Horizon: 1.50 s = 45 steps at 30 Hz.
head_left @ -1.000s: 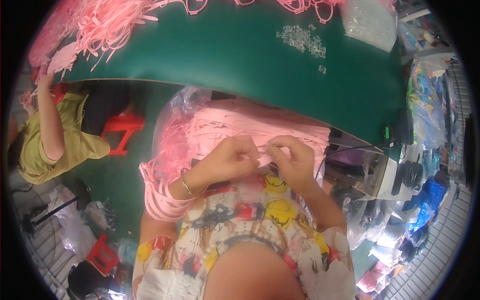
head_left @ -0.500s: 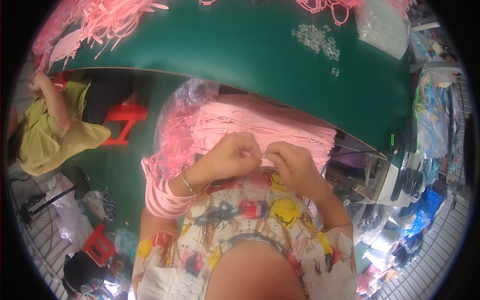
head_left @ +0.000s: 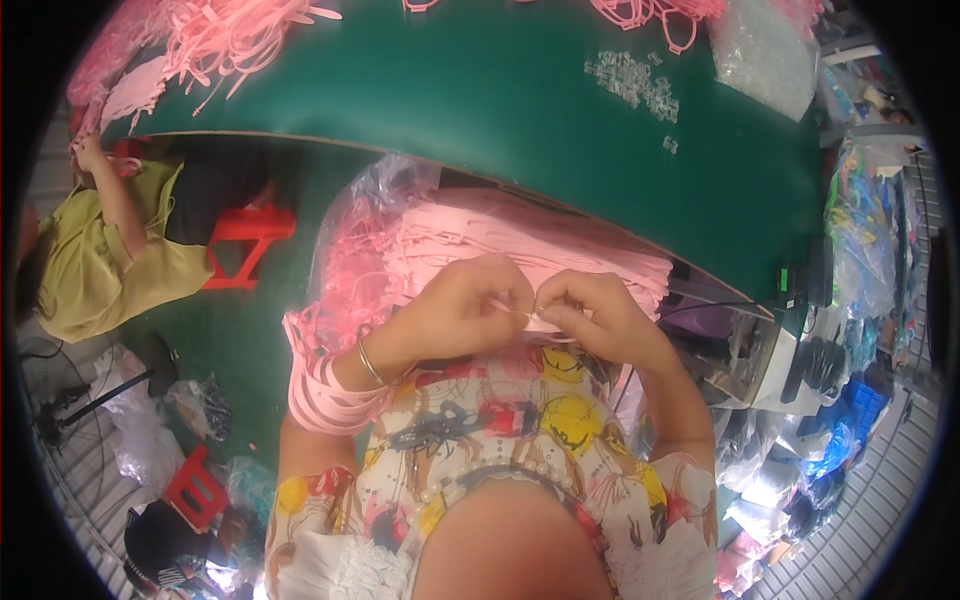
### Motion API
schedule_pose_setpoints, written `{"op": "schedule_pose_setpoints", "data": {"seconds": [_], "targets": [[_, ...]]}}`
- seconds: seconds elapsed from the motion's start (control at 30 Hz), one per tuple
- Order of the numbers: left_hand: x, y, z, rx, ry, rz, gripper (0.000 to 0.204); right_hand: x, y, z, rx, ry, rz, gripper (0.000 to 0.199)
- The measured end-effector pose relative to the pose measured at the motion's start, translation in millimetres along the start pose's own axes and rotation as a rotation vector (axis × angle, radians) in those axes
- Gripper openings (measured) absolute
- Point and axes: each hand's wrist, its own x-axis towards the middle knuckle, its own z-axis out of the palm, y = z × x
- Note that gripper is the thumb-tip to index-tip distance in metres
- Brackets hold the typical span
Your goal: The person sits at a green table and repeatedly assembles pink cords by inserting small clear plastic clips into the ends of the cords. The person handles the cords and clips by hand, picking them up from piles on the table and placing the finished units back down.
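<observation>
Close together over my lap, both hands have their fingers pinched, with the fingertips nearly meeting. In my left hand [head_left: 478,305] a thin pink strap [head_left: 508,308] shows between thumb and fingers. My right hand [head_left: 598,315] pinches at a tiny pale piece beside the left fingertips; it is too small to make out. Just beyond the hands lies a thick pile of flat pink straps [head_left: 500,235]. More pink straps [head_left: 315,385] hang in loops around my left forearm, next to a metal bangle [head_left: 370,360].
A green table [head_left: 480,90] spans the far side, carrying small clear plastic clips [head_left: 632,82], a clear bag [head_left: 765,60] and heaped pink straps [head_left: 235,40]. At left, a person in a yellow-green top [head_left: 115,250] sits near a red stool [head_left: 250,240]. Plastic bags [head_left: 860,240] crowd the right.
Both hands have shifted slightly, the right one turning so that its curled fingers show more. A bit of pink strap now shows at the left fingertips. The other person's hand has moved slightly.
</observation>
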Motion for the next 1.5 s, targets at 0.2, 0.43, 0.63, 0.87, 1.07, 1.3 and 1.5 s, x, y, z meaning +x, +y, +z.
{"op": "schedule_pose_setpoints", "data": {"seconds": [0.2,0.43,0.63,0.87,1.07,1.3,1.5], "targets": [[-2,-9,4,0.383,0.176,0.334,0.014,1,4,1,0.164,0.021,0.167,0.015],[-3,-17,5,0.5,0.182,0.367,0.018,4,-2,-4,0.059,-0.076,0.223,0.02],[-3,-16,10,0.632,0.297,0.504,0.019,3,2,-2,0.39,-0.061,0.395,0.019],[-4,-18,12,0.545,0.354,0.443,0.015,6,6,13,-0.292,0.284,-0.224,0.005],[0,-22,18,-0.086,0.276,0.02,0.02,12,11,19,-0.62,0.471,-0.433,0.005],[14,-20,17,0.169,0.381,0.269,0.023,11,17,18,-0.459,0.489,-0.294,0.006],[5,-7,13,0.949,0.376,0.523,0.028,3,8,12,-0.204,0.308,-0.05,0.008]]}}
